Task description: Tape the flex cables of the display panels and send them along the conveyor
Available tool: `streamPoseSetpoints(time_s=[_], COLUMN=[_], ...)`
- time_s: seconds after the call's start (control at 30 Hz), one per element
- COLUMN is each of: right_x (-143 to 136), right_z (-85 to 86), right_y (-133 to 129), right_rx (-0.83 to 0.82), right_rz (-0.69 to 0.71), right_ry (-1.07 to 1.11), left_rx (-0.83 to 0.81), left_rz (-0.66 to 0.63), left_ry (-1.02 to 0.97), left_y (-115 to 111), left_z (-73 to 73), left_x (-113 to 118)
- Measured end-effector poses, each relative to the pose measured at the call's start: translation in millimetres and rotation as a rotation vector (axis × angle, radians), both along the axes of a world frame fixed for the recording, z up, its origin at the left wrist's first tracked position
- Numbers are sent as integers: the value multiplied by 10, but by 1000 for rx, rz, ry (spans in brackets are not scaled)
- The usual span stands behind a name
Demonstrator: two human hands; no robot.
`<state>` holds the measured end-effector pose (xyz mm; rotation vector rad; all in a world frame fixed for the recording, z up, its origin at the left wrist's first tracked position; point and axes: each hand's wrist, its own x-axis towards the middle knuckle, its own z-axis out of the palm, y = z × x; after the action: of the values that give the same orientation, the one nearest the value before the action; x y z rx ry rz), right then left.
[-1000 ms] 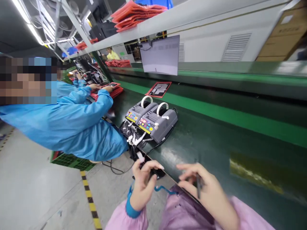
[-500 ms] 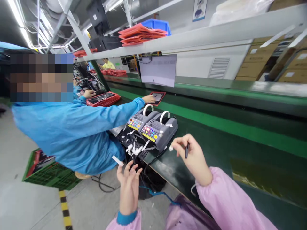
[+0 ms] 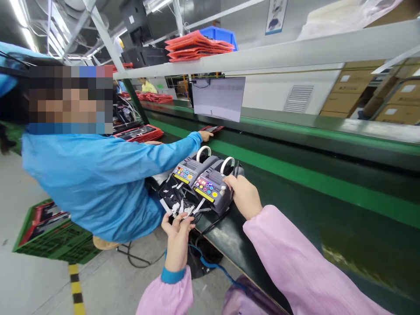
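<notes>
Between thumb and fingertips, my left hand (image 3: pixel 177 238) pinches a short strip of white tape (image 3: pixel 165 205) by one end. My right hand (image 3: pixel 244 194) is closed around a slim dark tool (image 3: pixel 236 168), whose thin end points up; its exact kind is unclear. The fingers of that hand are at the right side of the nearer grey tape dispenser (image 3: pixel 210 188), beside its lit buttons and a small white scrap. A second tape dispenser (image 3: pixel 185 170) stands against it on the left. White tape rolls show on top of both.
Crumpled tape scraps (image 3: pixel 179 210) lie on black plastic in front of the dispensers. On the left a co-worker in a blue smock (image 3: pixel 108 175) reaches across the green bench (image 3: pixel 295 183) to a red-edged piece (image 3: pixel 213 128). A green crate (image 3: pixel 59 240) sits on the floor.
My right hand has moved left and forward to the nearer dispenser. My left hand, with its tape strip, has shifted slightly toward the scraps. The co-worker's red-edged piece appears tilted now.
</notes>
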<state>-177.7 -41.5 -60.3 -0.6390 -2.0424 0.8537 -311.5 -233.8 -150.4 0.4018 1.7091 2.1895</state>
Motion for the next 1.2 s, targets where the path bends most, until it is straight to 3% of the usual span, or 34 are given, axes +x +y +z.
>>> streamPoseSetpoints(time_s=[0.2,0.33,0.47,0.57,0.83,1.0,1.2], right_x=[479,900,1220,1400,1874,2029,2157], right_z=[-72,-293,-486,-537,-711,-858,-906], right_y=[-30,-46,-94,-130,-218,-252,-247], right_rx=[188,204,262,285,239,329,616], right_rz=[-8,72,97,88,82,128,-93], right_ry=[49,-18,-112,-124,-184,-376,-626], left_rx=[-135,-156,-128,-81,58,69,76], left_rz=[138,74,-36,-51,99,66,101], left_ry=[86,115,101,99,67,69,189], left_y=[-35,14,238,325,-1,185,407], left_z=[-65,-3,82,135,297,330,363], left_x=[-195,-184,-88,-62,-107,107,197])
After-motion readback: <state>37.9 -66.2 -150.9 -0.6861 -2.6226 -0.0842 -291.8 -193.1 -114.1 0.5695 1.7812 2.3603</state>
